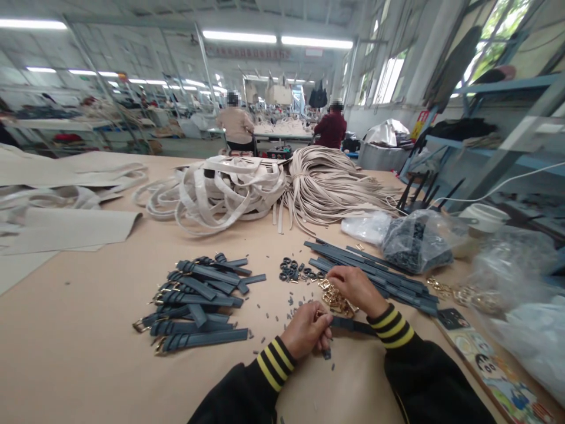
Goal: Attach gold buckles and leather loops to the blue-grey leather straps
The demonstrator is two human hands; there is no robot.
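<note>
My left hand [308, 330] is closed around one end of a dark blue strap [353, 325], which runs right beneath my right wrist. My right hand [356, 288] reaches over a pile of gold buckles [338, 301], its fingertips bent down at the pile's upper edge; whether they pinch a buckle is hidden. Just behind the buckles lie small dark strap loops [289, 270]. To the left sits a stack of dark blue straps with gold buckles [198, 300]. Flat dark strips [375, 274] lie beyond my right hand. Tiny dark pieces are scattered near my left hand.
Bundles of beige straps [324, 185] and pale looped bands [220, 194] lie at the table's back. Beige sheets [75, 229] cover the left. Plastic bags [417, 241] and a patterned board [489, 365] stand at the right. Two people sit farther back.
</note>
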